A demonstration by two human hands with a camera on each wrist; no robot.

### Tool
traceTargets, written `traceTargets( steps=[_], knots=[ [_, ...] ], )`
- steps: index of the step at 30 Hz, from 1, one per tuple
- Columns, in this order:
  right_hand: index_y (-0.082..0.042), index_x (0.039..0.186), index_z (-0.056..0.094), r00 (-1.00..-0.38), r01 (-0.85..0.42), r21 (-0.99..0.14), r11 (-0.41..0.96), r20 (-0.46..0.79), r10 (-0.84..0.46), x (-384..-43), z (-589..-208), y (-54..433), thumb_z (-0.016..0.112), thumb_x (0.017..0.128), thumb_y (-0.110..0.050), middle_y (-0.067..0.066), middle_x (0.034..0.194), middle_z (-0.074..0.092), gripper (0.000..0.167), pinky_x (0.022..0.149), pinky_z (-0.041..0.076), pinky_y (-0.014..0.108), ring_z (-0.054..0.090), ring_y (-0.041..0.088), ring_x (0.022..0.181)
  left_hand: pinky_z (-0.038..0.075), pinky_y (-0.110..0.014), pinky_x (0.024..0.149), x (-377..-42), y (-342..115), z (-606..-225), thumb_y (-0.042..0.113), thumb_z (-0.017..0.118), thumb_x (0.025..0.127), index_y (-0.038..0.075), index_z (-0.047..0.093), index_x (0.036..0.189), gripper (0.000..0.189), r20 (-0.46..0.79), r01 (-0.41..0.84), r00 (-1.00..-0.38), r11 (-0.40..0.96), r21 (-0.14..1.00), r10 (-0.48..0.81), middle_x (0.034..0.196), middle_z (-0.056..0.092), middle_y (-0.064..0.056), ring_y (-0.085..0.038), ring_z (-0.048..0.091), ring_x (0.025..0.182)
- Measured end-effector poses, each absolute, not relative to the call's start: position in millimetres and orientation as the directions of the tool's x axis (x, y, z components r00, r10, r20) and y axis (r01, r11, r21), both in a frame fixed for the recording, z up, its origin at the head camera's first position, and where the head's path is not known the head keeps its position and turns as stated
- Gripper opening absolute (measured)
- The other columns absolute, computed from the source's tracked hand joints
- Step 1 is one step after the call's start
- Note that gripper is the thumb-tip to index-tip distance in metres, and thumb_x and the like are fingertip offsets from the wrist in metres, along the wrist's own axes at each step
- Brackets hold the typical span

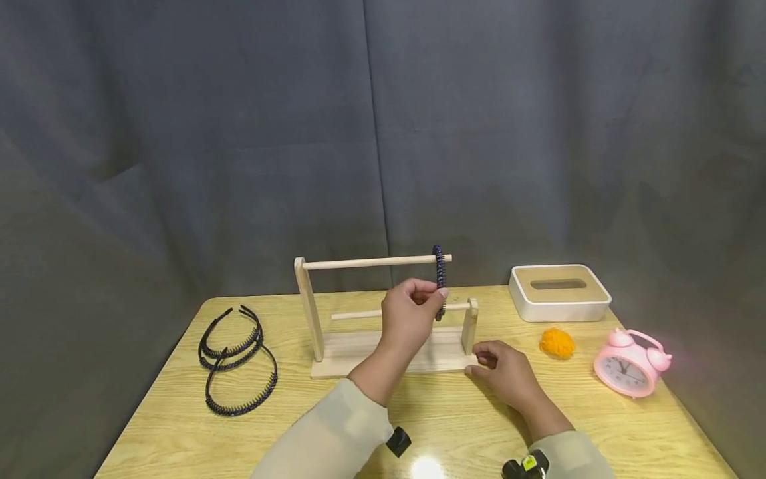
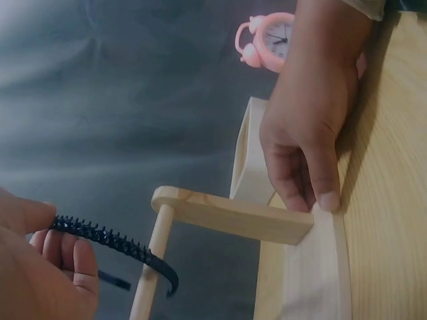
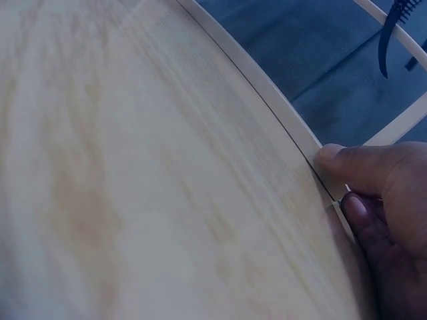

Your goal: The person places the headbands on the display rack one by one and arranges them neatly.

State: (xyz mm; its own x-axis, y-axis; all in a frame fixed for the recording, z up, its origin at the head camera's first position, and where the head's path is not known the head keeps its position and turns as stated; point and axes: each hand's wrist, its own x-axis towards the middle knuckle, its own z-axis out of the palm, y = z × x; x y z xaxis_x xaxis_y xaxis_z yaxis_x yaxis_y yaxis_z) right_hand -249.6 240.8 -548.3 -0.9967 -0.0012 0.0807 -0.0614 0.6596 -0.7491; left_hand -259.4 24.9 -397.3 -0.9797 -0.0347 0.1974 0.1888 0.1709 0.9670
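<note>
My left hand (image 1: 408,318) pinches a dark headband (image 1: 440,273) with small teeth, in blue and black. In the head view the headband stands upright and overlaps the upper rod (image 1: 371,262) of a wooden rack close to that rod's free right end. Its lower end comes down by the lower rod (image 1: 359,315). The left wrist view shows the toothed band (image 2: 107,233) between thumb and fingers. My right hand (image 1: 507,372) holds the right front corner of the rack's base (image 1: 353,352), thumb on the front edge (image 3: 293,127), beside the short post (image 1: 470,327).
Several more dark toothed headbands (image 1: 239,407) lie overlapping at the table's left. Behind my right hand is a white tissue box (image 1: 559,311) with a wood-look lid. An orange yarn ball (image 1: 557,342) and a pink alarm clock (image 1: 628,372) are at right. A grey curtain (image 1: 239,166) hangs behind.
</note>
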Motion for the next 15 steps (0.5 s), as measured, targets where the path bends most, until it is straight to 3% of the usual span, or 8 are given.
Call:
traceTargets(
  steps=[15],
  knots=[
    [-0.005, 0.128, 0.075, -0.997, -0.063, -0.76, 0.647, 0.083, 0.001, -250.9, -550.5, 240.8, 0.09, 0.092, -0.016, 0.01, 0.125, 0.075, 0.041, 0.099, 0.064, 0.04, 0.074, 0.025, 0.115, 0.055, -0.025, 0.071, -266.3, 25.9, -404.3, 0.024, 0.085, 0.098, 0.013, 0.08, 0.101, 0.014, 0.204, 0.191, -0.977, 0.186, 0.964, -0.055, 0.091, 0.073, 0.0, -0.011, 0.065, 0.084]
  ],
)
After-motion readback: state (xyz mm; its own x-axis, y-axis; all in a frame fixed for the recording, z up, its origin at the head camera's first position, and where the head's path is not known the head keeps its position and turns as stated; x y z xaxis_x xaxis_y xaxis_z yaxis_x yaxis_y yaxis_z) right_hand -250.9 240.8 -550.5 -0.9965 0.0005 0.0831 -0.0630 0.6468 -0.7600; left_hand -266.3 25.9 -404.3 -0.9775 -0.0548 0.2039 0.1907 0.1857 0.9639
